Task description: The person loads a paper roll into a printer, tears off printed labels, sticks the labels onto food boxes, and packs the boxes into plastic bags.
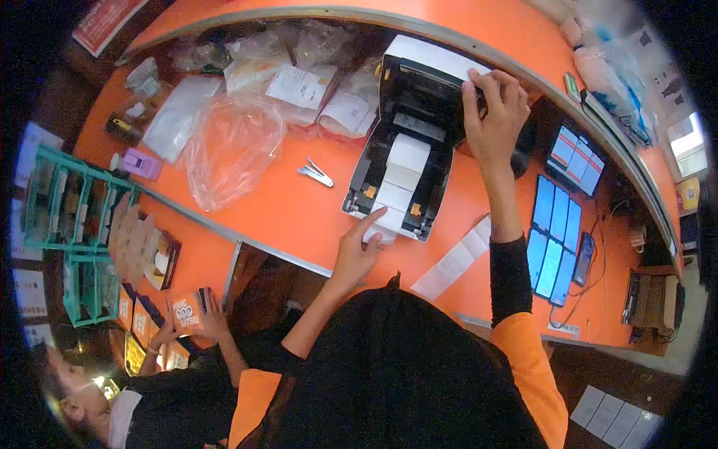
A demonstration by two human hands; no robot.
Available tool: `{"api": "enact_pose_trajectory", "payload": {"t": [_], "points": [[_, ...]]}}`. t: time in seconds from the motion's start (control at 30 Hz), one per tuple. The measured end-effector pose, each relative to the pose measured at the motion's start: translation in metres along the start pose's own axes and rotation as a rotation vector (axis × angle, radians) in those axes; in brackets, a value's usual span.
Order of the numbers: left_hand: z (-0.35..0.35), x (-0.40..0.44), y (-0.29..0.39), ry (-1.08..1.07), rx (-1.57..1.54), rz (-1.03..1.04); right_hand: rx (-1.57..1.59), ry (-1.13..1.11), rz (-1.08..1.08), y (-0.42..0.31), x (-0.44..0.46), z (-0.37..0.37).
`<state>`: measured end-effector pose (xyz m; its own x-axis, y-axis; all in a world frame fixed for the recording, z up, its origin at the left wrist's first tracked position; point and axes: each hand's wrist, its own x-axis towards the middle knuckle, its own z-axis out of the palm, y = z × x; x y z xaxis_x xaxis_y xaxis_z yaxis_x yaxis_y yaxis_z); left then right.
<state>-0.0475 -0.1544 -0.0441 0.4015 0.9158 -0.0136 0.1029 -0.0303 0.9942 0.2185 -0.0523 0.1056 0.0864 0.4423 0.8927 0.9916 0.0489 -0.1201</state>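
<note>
1. Left hand (357, 251) touches the label strip (407, 156); whether it grasps, I cannot tell. Open printer (441, 179): one o'clock.
2. Loose strip (452, 262): three o'clock.
3. Clear bag (232, 150): ten o'clock.
4. Right hand (495, 112) pinches the raised lid (430, 58).

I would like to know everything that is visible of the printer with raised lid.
The printer has a white outer shell and a black inside, which looks like hard plastic. It stands on the orange counter, its lid raised. A white paper strip runs down its middle towards the front, between two small orange parts. The right hand touches the lid's corner; the left hand touches the strip's front part.
</note>
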Motion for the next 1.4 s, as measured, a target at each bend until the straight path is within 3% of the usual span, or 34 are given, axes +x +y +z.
{"api": "enact_pose_trajectory", "payload": {"t": [0.2, 0.27, 0.3, 0.37, 0.43, 0.5, 0.57, 0.73, 0.8, 1.1, 1.2, 1.33, 1.4], "points": [[-0.002, -0.001, 0.017, -0.011, 0.038, 0.000, -0.087, -0.085, -0.038, 0.007, 0.000, 0.002], [-0.007, -0.003, 0.029, -0.002, 0.432, 0.084, -0.138, -0.096, -0.064, 0.010, 0.000, 0.004], [-0.007, -0.005, 0.037, 0.003, 0.432, 0.082, -0.157, -0.100, -0.086, 0.008, 0.000, 0.000], [-0.003, -0.008, 0.051, 0.055, 0.871, 0.089, -0.174, -0.108, -0.113, 0.001, -0.008, -0.010], [0.004, -0.007, 0.043, 0.104, 0.883, 0.134, -0.093, -0.199, -0.255, -0.013, -0.028, -0.026], [0.008, -0.005, 0.039, 0.143, 0.898, 0.180, 0.184, -0.425, -0.389, -0.018, -0.080, -0.022], [0.010, 0.003, 0.038, 0.225, 0.969, 0.406, 0.369, -0.725, -0.425, -0.033, -0.113, -0.033], [0.009, 0.024, 0.023, 0.093, 1.054, 0.501, 0.404, -0.848, -0.294, -0.033, -0.124, -0.034], [0.009, 0.025, 0.021, 0.050, 1.037, 0.505, 0.551, -0.971, -0.261, -0.023, -0.113, -0.036], [0.007, 0.024, 0.017, -0.013, 1.028, 0.515, 0.494, -1.211, -0.691, -0.044, -0.064, -0.007], [0.008, 0.023, 0.014, -0.049, 1.034, 0.445, 0.466, -1.225, -0.857, -0.052, -0.066, 0.006], [0.007, 0.023, 0.011, -0.065, 1.058, 0.501, 0.387, -1.258, -0.986, -0.059, -0.052, 0.012], [0.006, 0.023, 0.015, -0.091, 1.067, 0.501, 0.415, -1.179, -1.099, -0.057, -0.054, 0.020]]}}
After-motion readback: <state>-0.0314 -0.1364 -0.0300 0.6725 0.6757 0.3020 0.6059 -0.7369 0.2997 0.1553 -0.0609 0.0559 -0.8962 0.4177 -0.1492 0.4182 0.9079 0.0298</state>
